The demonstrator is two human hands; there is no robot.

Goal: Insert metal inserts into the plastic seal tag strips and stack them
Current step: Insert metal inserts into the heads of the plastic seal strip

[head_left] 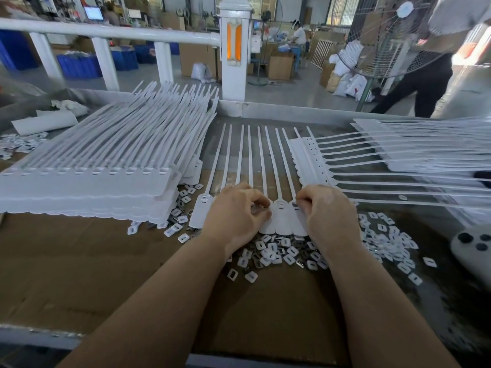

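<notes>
A white plastic seal tag strip [281, 216] lies flat on the cardboard in front of me, its thin tails pointing away. My left hand [236, 213] rests on the strip's head row with curled fingers and pinches a small dark metal insert [265, 207] at its fingertips. My right hand [326, 211] sits on the strip's right end, fingers curled, pinching another small insert [297, 205] against a head slot. Loose metal inserts [276, 252] lie scattered under and between my wrists.
A tall stack of strips [87, 166] stands at the left. Another pile of strips [398, 158] fans out at the right. More inserts [390, 240] lie right of my right hand. A grey device [473, 248] sits at the right edge. A white railing and a fan stand beyond.
</notes>
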